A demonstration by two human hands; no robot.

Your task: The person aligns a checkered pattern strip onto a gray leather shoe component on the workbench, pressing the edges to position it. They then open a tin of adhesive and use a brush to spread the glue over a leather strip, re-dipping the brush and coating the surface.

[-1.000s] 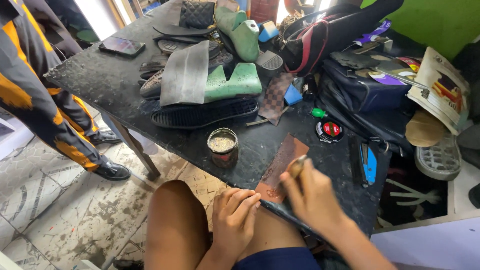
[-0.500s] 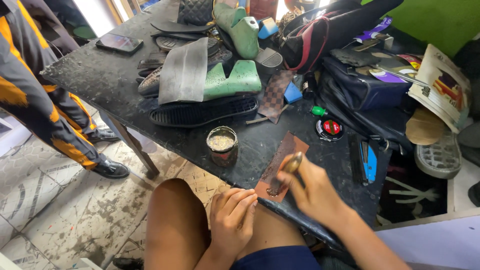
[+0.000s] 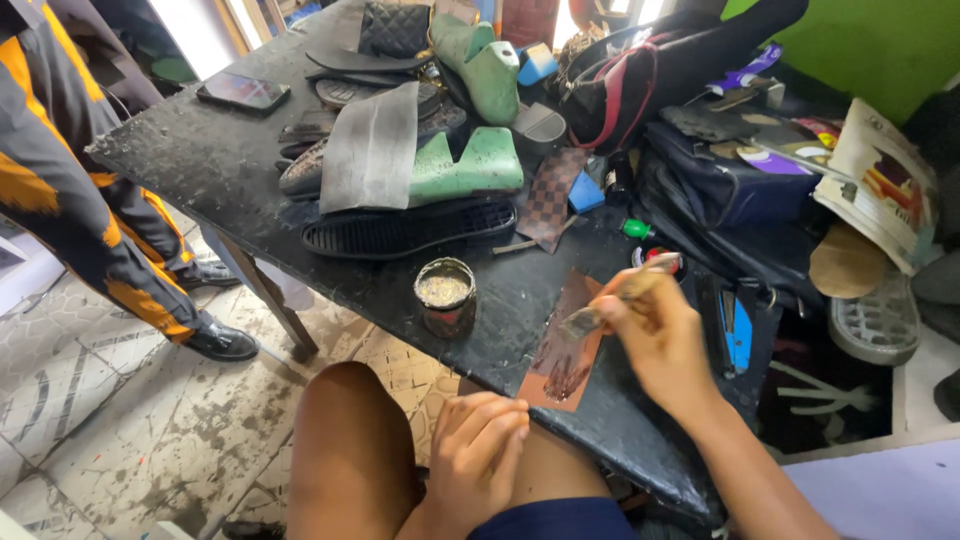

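My right hand (image 3: 662, 338) grips a small brush (image 3: 604, 303), its bristle end hovering just over a brown leather piece (image 3: 567, 345) that lies on the front edge of the black table (image 3: 210, 155). The leather shows a dark wet patch. My left hand (image 3: 478, 450) rests on my bare thigh, fingers curled, holding nothing. A small open tin of pale glue (image 3: 445, 295) stands on the table just left of the leather.
Green shoe lasts (image 3: 470, 165), a black sole (image 3: 405, 228), a grey rubber sheet (image 3: 372, 148), a phone (image 3: 243, 92) and bags (image 3: 720, 180) crowd the table. Another person in orange-and-grey clothing (image 3: 60, 180) stands at the left. Sandal soles (image 3: 865, 300) lie at the right.
My right hand has lifted the brush up and to the right off the leather. My left hand has drawn back a little on my thigh.
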